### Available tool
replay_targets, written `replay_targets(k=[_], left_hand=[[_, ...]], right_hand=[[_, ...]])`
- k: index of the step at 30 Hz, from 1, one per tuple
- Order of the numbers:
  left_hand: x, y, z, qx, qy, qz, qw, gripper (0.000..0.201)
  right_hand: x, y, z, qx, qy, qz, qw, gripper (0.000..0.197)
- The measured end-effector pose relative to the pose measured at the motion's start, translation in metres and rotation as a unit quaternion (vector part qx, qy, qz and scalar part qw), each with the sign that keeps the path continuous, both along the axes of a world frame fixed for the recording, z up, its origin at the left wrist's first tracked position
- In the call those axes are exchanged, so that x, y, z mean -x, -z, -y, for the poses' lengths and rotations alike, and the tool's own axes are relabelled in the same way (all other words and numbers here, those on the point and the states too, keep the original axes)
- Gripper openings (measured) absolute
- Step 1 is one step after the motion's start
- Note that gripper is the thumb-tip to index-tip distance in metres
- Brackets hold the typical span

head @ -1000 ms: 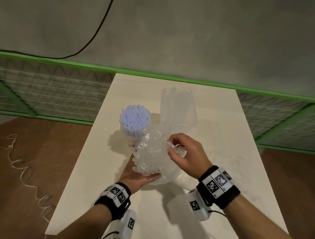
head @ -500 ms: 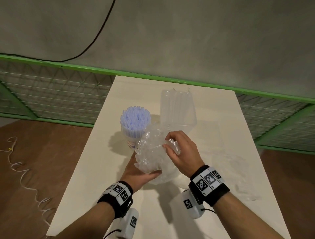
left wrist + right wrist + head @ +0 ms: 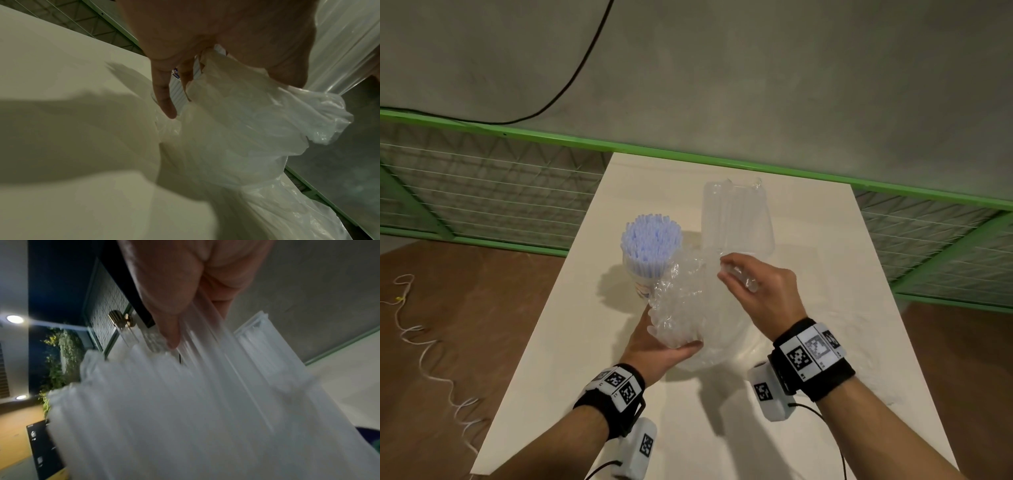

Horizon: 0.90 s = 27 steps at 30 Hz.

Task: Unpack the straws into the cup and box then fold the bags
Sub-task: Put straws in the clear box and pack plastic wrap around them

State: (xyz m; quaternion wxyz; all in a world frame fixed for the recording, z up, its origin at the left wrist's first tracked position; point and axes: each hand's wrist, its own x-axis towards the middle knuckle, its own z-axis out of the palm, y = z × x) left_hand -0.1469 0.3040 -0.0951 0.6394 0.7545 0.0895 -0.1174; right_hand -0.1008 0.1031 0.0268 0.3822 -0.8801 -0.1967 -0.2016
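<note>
A paper cup [image 3: 641, 287] packed with blue straws [image 3: 650, 240] stands left of centre on the table. Behind it, a clear plastic box [image 3: 736, 219] stands upright with clear straws in it. My left hand [image 3: 664, 349] grips from below a crinkled clear bag [image 3: 681, 308] holding a bundle of clear straws [image 3: 164, 418]. My right hand [image 3: 743, 279] pinches a few clear straws [image 3: 205, 340] between thumb and fingers, just in front of the box's base. In the left wrist view the bag [image 3: 246, 129] bulges past my fingers [image 3: 164, 97].
The cream table [image 3: 825, 274] ends at a green rail with wire mesh [image 3: 482, 192] along the grey wall. A faint flat clear bag [image 3: 852, 339] lies on the table to the right. A white cord [image 3: 424, 353] trails on the brown floor at left.
My right hand has lifted away from the bundle's top and moved up and right toward the clear box, with a few clear straws in it. The left hand keeps holding the bag.
</note>
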Motion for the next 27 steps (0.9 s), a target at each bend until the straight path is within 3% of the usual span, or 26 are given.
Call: replay_targets(k=[6,18,27], left_hand=[[0.001,-0.001,0.002,0.007,-0.009,0.001,1.0,0.091],[-0.001,0.0,0.0,0.0,-0.009,-0.019,1.0,0.099],[-0.003,0.004,0.002,-0.016,-0.012,-0.029,0.999,0.104]], right_hand=[[-0.015,-0.035,0.012,-0.015,0.012,0.029,0.999,0.023],[-0.047,-0.125,0.057,-0.113,0.022,0.013,0.993,0.022],[-0.07,-0.129,0.066,-0.079,0.019,0.009,0.997,0.023]])
